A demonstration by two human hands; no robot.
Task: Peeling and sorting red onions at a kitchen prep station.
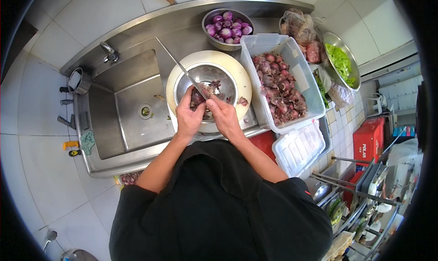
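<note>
My left hand [190, 114] is closed around a red onion [197, 97] whose dark skin shows between the fingers. In my right hand [221, 112] is a knife [180, 65], its long blade pointing up and to the left across the onion. Both hands are over a perforated metal colander [232, 85] with loose onion skins [212, 86] in it. The colander rests on a round cream board [246, 76]. One piece of skin [242, 101] lies on the board's right side. My right hand hides the knife's handle.
On the right stands a clear plastic bin [315, 94] full of unpeeled red onions. Behind the board, a metal bowl [206, 35] holds peeled purple onions. The steel sink [132, 92] with its tap [109, 53] is at left. A bowl of lettuce [338, 60] sits at far right.
</note>
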